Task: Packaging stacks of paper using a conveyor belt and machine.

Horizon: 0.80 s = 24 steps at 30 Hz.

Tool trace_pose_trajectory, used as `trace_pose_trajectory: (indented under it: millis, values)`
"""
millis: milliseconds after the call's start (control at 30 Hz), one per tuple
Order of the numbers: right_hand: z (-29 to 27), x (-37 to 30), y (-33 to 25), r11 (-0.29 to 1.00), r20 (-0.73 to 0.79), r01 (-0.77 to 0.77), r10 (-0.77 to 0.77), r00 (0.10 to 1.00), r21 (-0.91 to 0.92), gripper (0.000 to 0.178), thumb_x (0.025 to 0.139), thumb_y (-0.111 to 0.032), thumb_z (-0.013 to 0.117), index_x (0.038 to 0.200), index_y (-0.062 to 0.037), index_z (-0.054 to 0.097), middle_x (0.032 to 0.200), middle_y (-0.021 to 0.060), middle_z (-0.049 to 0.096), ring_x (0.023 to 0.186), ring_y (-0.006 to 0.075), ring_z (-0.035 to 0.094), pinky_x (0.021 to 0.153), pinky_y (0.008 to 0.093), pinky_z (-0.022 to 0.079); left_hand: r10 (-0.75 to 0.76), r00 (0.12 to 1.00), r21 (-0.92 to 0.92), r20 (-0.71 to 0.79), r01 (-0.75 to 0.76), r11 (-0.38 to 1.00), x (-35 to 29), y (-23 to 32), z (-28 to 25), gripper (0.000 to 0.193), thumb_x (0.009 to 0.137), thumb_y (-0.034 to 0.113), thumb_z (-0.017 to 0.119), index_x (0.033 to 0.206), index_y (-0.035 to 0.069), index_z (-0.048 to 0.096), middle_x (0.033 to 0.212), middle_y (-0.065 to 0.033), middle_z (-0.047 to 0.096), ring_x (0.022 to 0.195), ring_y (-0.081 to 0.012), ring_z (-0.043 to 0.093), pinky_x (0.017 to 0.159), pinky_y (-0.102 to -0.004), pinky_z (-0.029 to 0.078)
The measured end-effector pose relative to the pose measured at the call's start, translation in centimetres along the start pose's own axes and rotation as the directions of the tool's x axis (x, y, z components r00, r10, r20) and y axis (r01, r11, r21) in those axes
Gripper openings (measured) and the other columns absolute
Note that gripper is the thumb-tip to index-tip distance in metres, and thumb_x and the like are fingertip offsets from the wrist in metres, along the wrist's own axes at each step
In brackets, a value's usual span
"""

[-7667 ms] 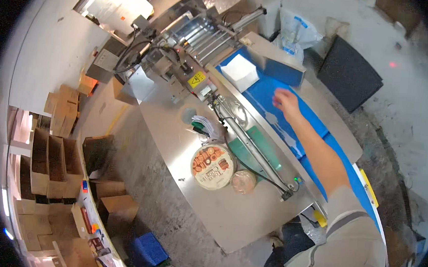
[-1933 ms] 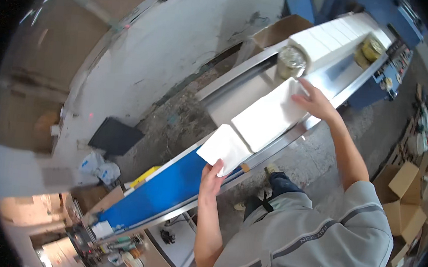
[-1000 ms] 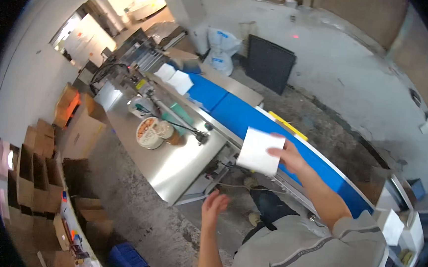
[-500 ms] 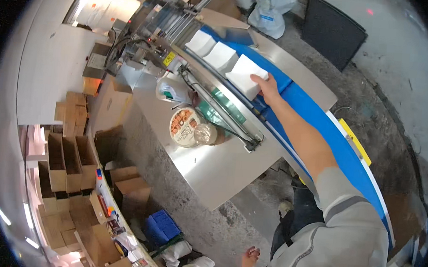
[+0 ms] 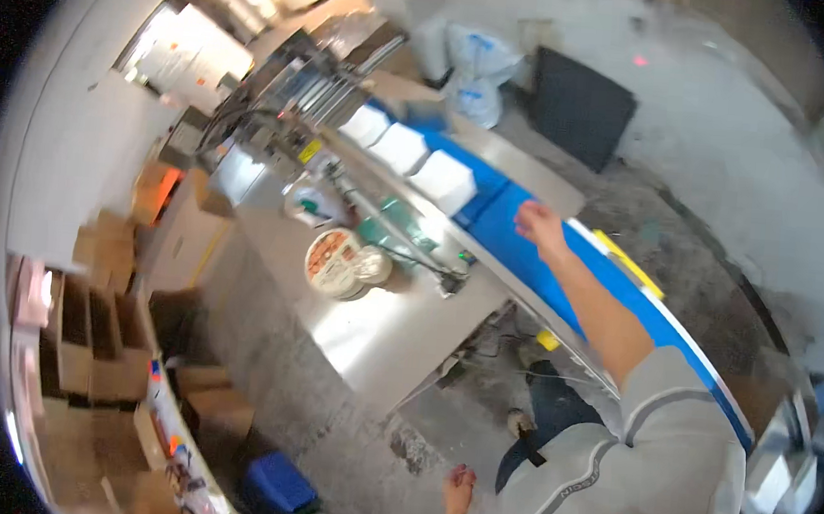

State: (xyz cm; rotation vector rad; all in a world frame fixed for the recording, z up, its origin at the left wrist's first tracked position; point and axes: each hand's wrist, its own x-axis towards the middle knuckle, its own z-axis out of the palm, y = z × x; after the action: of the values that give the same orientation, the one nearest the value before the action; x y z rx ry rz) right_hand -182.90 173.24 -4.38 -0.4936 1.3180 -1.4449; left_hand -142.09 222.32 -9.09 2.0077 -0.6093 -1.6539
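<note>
Three plain white, box-shaped pieces (image 5: 399,148) sit in a row on one blue belt (image 5: 519,250), upper centre; right hand (image 5: 540,228), centre-right, and left hand (image 5: 458,490), bottom centre, are empty, half-open.

The bare right hand (image 5: 540,230) has let go of the nearest white, box-shaped pack (image 5: 442,181) and moved nearer and right, above the flat blue conveyor belt (image 5: 517,252), which now bears three such packs instead of one.
</note>
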Motion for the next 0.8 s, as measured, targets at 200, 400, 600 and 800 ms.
trace_pose_trajectory:
  millis: [200, 400, 600, 800]
  values:
    - [-14.2, -26.9, -4.2, 0.991, 0.063, 0.025, -0.017, 0.998, -0.132, 0.025, 0.089, -0.025, 0.067, 0.104, -0.0053, 0.064, 0.093, 0.005, 0.067, 0.084, 0.0141, 0.063, 0.074, 0.0314, 0.054, 0.234, 0.941, 0.147, 0.245, -0.274, 0.95, 0.8, 5.7, 2.7, 0.019, 0.087, 0.016, 0.071, 0.097, 0.001, 0.064, 0.066, -0.0017, 0.062, 0.056, -0.008, 0.055, 0.051, -0.0234, 0.044]
    - [-29.8, -46.3, -6.3, 0.932, -0.23, 0.055, -0.145, 0.962, -0.359, 0.031, 0.091, -0.023, 0.066, 0.11, 0.0017, 0.063, 0.095, 0.0077, 0.068, 0.085, 0.0142, 0.064, 0.073, 0.0293, 0.053, 0.454, 0.603, 0.064, 0.656, -0.643, 0.763, 0.3, 7.9, 11.8, 0.013, 0.087, 0.009, 0.069, 0.095, 0.0, 0.063, 0.072, 0.0013, 0.06, 0.062, -0.0063, 0.053, 0.053, -0.023, 0.042]
    - [-42.1, -62.8, -10.9, 0.843, -0.494, 0.079, -0.385, 0.779, -0.533, 0.035, 0.091, -0.024, 0.065, 0.115, 0.0018, 0.062, 0.102, 0.0092, 0.069, 0.093, 0.0165, 0.063, 0.082, 0.0297, 0.051, -0.033, 0.517, 0.228, 0.856, -0.319, 0.92, -14.1, 11.2, 28.2, 0.045, 0.094, 0.034, 0.061, 0.118, -0.004, 0.056, 0.099, -0.0151, 0.067, 0.087, -0.0252, 0.067, 0.079, -0.0345, 0.056]
    - [-57.1, -79.2, -14.9, 0.809, -0.773, 0.005, -0.564, 0.289, -0.588, 0.032, 0.091, -0.024, 0.065, 0.113, 0.0008, 0.065, 0.104, 0.011, 0.069, 0.097, 0.0173, 0.064, 0.087, 0.0311, 0.051, -0.219, 0.305, 0.319, 0.927, -0.334, 0.887, -23.3, 4.9, 45.1, 0.069, 0.094, 0.047, 0.057, 0.135, -0.007, 0.042, 0.128, -0.0229, 0.054, 0.117, -0.0313, 0.057, 0.097, -0.0435, 0.049]
